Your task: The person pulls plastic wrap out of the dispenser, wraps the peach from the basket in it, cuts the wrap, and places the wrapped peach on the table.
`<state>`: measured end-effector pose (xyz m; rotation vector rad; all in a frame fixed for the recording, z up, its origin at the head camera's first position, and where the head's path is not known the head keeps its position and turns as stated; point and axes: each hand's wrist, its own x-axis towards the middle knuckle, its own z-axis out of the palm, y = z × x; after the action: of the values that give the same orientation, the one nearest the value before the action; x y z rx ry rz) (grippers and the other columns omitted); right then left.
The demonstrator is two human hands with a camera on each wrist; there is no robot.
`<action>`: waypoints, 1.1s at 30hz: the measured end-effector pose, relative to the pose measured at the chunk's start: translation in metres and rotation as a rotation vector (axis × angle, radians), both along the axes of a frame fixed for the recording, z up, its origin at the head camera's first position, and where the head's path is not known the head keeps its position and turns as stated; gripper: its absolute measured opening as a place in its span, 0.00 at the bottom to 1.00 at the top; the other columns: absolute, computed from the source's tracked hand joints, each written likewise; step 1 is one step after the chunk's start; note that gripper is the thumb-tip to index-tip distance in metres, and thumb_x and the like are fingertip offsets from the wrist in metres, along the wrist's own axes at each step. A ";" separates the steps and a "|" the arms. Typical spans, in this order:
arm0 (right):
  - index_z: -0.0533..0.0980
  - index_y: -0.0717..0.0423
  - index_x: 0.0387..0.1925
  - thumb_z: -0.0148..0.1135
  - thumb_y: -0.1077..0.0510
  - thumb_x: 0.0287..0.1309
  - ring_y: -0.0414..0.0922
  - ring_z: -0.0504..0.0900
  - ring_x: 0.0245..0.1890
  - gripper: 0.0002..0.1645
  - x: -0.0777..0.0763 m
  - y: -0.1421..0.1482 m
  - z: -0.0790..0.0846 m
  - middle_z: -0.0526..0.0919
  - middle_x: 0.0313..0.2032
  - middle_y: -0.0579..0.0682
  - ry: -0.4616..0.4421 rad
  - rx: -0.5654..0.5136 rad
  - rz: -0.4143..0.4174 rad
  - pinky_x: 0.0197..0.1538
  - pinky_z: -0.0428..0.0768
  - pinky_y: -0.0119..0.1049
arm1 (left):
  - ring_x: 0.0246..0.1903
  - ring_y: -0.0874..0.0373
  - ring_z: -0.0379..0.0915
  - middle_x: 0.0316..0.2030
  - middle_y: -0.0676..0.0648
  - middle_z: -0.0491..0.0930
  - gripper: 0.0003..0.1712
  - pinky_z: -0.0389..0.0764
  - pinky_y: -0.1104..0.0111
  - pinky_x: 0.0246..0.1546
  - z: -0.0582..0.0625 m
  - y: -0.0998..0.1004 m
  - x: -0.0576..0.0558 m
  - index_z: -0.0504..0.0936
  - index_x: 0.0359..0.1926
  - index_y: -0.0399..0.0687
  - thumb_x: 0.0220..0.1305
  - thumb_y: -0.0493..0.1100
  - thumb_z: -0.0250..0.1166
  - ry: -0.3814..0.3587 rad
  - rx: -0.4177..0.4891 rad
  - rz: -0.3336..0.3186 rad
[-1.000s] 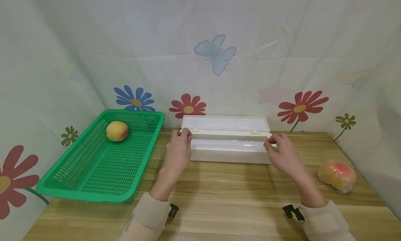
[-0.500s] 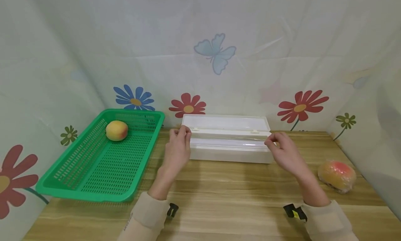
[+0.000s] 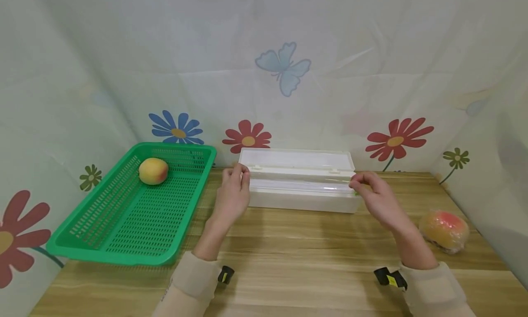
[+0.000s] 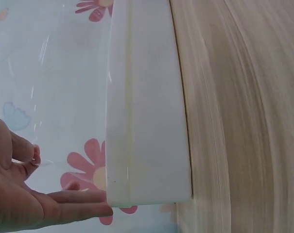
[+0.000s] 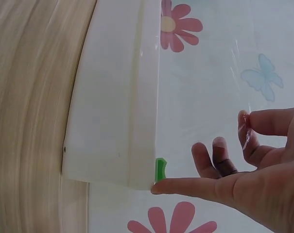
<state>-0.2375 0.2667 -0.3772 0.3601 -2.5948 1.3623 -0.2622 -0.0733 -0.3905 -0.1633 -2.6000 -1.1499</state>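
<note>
A white cling film dispenser box (image 3: 304, 201) sits near the back of the table, its lid (image 3: 297, 159) raised on its hinges. At its left end my left hand (image 3: 233, 193) pinches one corner of clear cling film (image 4: 35, 104) between thumb and index finger. My right hand (image 3: 377, 200) pinches the other corner (image 5: 247, 131) at the right end. The film stretches between both hands, hard to see against the backdrop. Other fingers of each hand reach to the box's ends. In the right wrist view, a green slider (image 5: 160, 169) shows beside the right fingertip.
A green plastic basket (image 3: 197, 193) stands at the left with a yellow-red mango-like fruit (image 3: 153, 171) inside. At the right lies a similar fruit wrapped in film (image 3: 444, 231). Flower-printed sheeting (image 3: 284, 111) hangs close behind the box. Wooden table surface (image 3: 288, 262) lies in front.
Both hands have edged slightly up and back in the head view, still pinching the film. The box has shifted slightly toward the backdrop. Basket and fruits stay where they were.
</note>
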 end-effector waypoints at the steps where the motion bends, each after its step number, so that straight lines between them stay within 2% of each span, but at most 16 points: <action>1: 0.71 0.70 0.52 0.50 0.55 0.80 0.51 0.68 0.50 0.18 0.000 0.001 0.000 0.72 0.52 0.61 0.003 -0.008 0.002 0.48 0.69 0.31 | 0.46 0.36 0.75 0.55 0.36 0.68 0.10 0.76 0.44 0.47 0.001 0.000 0.000 0.72 0.53 0.46 0.82 0.46 0.49 0.008 0.004 -0.004; 3: 0.72 0.70 0.52 0.50 0.54 0.80 0.53 0.68 0.52 0.19 0.000 0.002 0.000 0.72 0.53 0.61 0.010 0.001 -0.002 0.51 0.69 0.35 | 0.48 0.36 0.74 0.55 0.35 0.68 0.09 0.76 0.45 0.49 0.002 -0.001 0.001 0.73 0.51 0.44 0.82 0.44 0.51 0.041 0.005 -0.010; 5: 0.73 0.70 0.53 0.50 0.54 0.80 0.55 0.69 0.54 0.20 0.001 0.002 0.000 0.71 0.55 0.63 0.026 0.023 -0.010 0.54 0.70 0.43 | 0.49 0.37 0.73 0.53 0.35 0.69 0.08 0.76 0.46 0.51 0.003 -0.001 0.002 0.74 0.49 0.42 0.81 0.42 0.52 0.079 0.001 -0.015; 9: 0.74 0.71 0.51 0.52 0.54 0.79 0.60 0.69 0.54 0.20 0.001 0.001 0.001 0.70 0.56 0.65 0.094 0.078 -0.038 0.52 0.69 0.54 | 0.48 0.40 0.72 0.47 0.37 0.73 0.07 0.74 0.49 0.52 0.004 -0.003 0.002 0.76 0.46 0.39 0.79 0.40 0.56 0.152 -0.014 -0.019; 12: 0.77 0.71 0.46 0.56 0.59 0.77 0.63 0.69 0.54 0.15 0.001 -0.003 0.001 0.72 0.55 0.66 0.200 0.108 -0.062 0.51 0.69 0.58 | 0.45 0.42 0.72 0.43 0.39 0.75 0.07 0.75 0.51 0.50 0.003 -0.003 0.001 0.77 0.44 0.37 0.78 0.39 0.57 0.201 -0.027 -0.014; 15: 0.78 0.70 0.40 0.60 0.64 0.72 0.66 0.70 0.57 0.09 0.001 -0.006 0.001 0.76 0.53 0.66 0.322 0.133 -0.104 0.56 0.67 0.64 | 0.43 0.43 0.71 0.42 0.39 0.75 0.07 0.75 0.53 0.48 0.003 -0.002 0.000 0.77 0.44 0.36 0.77 0.38 0.58 0.239 -0.020 -0.009; 19: 0.79 0.69 0.40 0.62 0.66 0.70 0.66 0.75 0.56 0.07 -0.001 -0.009 -0.001 0.81 0.49 0.66 0.422 0.156 -0.164 0.56 0.69 0.65 | 0.40 0.44 0.71 0.39 0.40 0.76 0.07 0.74 0.54 0.45 0.003 -0.002 -0.001 0.78 0.43 0.36 0.77 0.37 0.59 0.298 -0.008 -0.006; 22: 0.80 0.69 0.42 0.62 0.66 0.70 0.63 0.80 0.49 0.06 -0.002 -0.010 -0.002 0.84 0.44 0.64 0.453 0.169 -0.194 0.51 0.74 0.57 | 0.39 0.45 0.71 0.38 0.41 0.77 0.07 0.74 0.55 0.43 0.004 -0.002 0.000 0.79 0.43 0.36 0.76 0.38 0.60 0.324 -0.006 0.000; 24: 0.80 0.68 0.42 0.62 0.66 0.70 0.59 0.82 0.42 0.06 -0.003 -0.010 -0.002 0.84 0.40 0.62 0.471 0.181 -0.203 0.45 0.76 0.45 | 0.38 0.46 0.71 0.38 0.41 0.77 0.08 0.74 0.56 0.43 0.004 -0.002 0.000 0.79 0.44 0.36 0.76 0.39 0.60 0.319 0.001 0.002; 27: 0.80 0.68 0.42 0.62 0.68 0.69 0.55 0.82 0.37 0.05 -0.004 -0.009 -0.003 0.85 0.36 0.60 0.503 0.185 -0.201 0.39 0.72 0.27 | 0.38 0.47 0.70 0.37 0.42 0.76 0.08 0.75 0.57 0.43 0.006 -0.002 0.001 0.79 0.45 0.37 0.76 0.39 0.60 0.311 0.007 0.003; 30: 0.80 0.69 0.41 0.63 0.69 0.68 0.55 0.83 0.37 0.04 -0.004 -0.009 -0.002 0.85 0.35 0.60 0.534 0.177 -0.188 0.42 0.68 0.16 | 0.38 0.48 0.71 0.36 0.43 0.76 0.08 0.77 0.59 0.42 0.007 -0.002 0.002 0.79 0.45 0.37 0.76 0.39 0.61 0.312 0.024 -0.003; 33: 0.80 0.69 0.41 0.64 0.70 0.66 0.57 0.85 0.37 0.04 -0.005 -0.008 -0.002 0.85 0.35 0.61 0.554 0.167 -0.184 0.45 0.67 0.12 | 0.37 0.48 0.72 0.36 0.43 0.77 0.07 0.78 0.60 0.41 0.008 -0.001 0.003 0.79 0.45 0.37 0.76 0.39 0.61 0.319 0.043 -0.007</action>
<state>-0.2425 0.2586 -0.3793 0.4367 -2.2116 0.8365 -0.2592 -0.0746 -0.3829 -0.3192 -2.2952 -1.0817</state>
